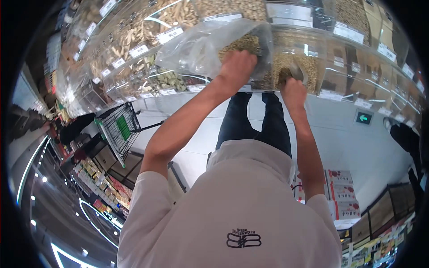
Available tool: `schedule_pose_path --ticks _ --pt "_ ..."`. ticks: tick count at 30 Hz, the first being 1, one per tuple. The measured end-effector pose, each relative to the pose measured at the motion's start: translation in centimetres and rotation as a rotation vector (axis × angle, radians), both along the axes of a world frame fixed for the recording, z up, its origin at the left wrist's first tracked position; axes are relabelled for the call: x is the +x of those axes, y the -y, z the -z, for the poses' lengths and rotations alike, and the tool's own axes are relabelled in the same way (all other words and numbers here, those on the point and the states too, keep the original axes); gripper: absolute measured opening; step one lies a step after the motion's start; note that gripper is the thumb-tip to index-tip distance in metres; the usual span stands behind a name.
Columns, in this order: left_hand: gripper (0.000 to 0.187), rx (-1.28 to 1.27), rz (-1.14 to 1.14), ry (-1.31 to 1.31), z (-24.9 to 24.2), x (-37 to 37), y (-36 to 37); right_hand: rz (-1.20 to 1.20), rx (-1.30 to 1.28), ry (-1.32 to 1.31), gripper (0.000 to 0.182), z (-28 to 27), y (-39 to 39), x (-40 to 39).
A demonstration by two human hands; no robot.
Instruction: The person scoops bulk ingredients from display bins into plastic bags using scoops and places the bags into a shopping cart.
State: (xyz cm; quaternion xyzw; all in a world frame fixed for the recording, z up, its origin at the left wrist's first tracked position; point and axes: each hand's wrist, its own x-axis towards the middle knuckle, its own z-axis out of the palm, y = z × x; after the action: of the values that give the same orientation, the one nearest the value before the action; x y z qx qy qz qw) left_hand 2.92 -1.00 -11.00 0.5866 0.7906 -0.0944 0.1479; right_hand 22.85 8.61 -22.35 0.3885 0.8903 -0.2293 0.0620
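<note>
My left hand (239, 67) is closed on the rim of a clear plastic bag (194, 51), which spreads out to its left over the bins. Behind these knuckles a greenish-brown grain (243, 43) shows; whether it lies inside the bag or in the bin is unclear. My right hand (294, 93) is wrapped round the handle of a clear scoop (296, 71). The scoop's head dips into a bin of yellowish grain (313, 67), just right of the bag.
Clear bins with price labels (330, 94) run across the top, holding dried leaves (167, 80) and other dry goods. A shopping cart (120, 127) stands at the left. Printed boxes (343, 192) are stacked at the lower right. A person's dark-clothed leg (406, 143) shows at the right edge.
</note>
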Motion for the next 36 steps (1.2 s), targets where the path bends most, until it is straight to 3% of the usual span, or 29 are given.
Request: schedule_pose_path --ticks 2,6,7,11,14,16,21,24,26,28,30,32,34,36 --pt "0.008 -0.088 -0.039 -0.014 -1.4 0.4 -0.9 0.02 -0.011 -0.013 0.016 0.0 -0.2 -0.1" --pt "0.007 0.072 -0.069 0.05 -3.5 0.9 -0.9 0.116 -0.021 -0.09 0.014 -2.9 -0.6 0.3" --pt "0.002 0.24 -0.132 0.103 -4.6 1.5 -0.8 0.129 0.027 -0.075 0.013 -3.3 -0.9 0.6" --pt "0.004 0.657 -0.482 0.804 -10.0 2.6 0.9 0.262 -0.066 -0.234 0.013 -5.1 -2.3 2.0" --pt "0.001 0.672 -1.018 1.573 -12.0 2.9 3.6 0.335 -0.089 -0.29 0.015 -7.2 -2.9 3.0" --pt "0.008 0.674 -1.243 1.913 -12.3 2.2 5.3 0.309 -0.021 -0.269 0.017 -7.3 -3.0 3.5" --pt "0.01 0.742 -1.285 2.068 -11.7 1.1 8.6 0.326 -0.114 -0.419 0.016 -6.4 -3.1 3.3" --pt "0.01 0.844 -1.298 2.142 -10.8 0.5 12.6 0.664 -0.625 -0.489 0.014 -7.0 -3.3 2.9" --pt "0.009 0.953 -1.284 2.167 -9.3 -0.2 16.4 0.764 -0.733 -0.532 0.013 -8.7 -2.5 1.9" --pt "0.009 1.133 -1.42 2.119 -6.0 -0.9 21.5 0.846 -0.807 -0.541 0.012 -9.9 -1.7 1.4" --pt "0.013 1.255 -1.645 1.911 -1.2 -2.0 27.2 0.857 -0.837 -0.577 0.011 -10.7 -0.8 1.0" --pt "0.019 1.487 -1.987 1.799 4.1 -2.8 32.8 0.862 -0.785 -0.553 0.01 -11.5 0.4 0.7" --pt "0.023 1.571 -2.044 1.801 9.1 -3.4 37.8 0.82 -0.787 -0.598 0.01 -11.7 1.6 1.2" --pt "0.046 1.425 -2.069 1.606 10.7 -4.3 39.3 0.81 -0.76 -0.623 0.011 -12.7 3.5 1.0"
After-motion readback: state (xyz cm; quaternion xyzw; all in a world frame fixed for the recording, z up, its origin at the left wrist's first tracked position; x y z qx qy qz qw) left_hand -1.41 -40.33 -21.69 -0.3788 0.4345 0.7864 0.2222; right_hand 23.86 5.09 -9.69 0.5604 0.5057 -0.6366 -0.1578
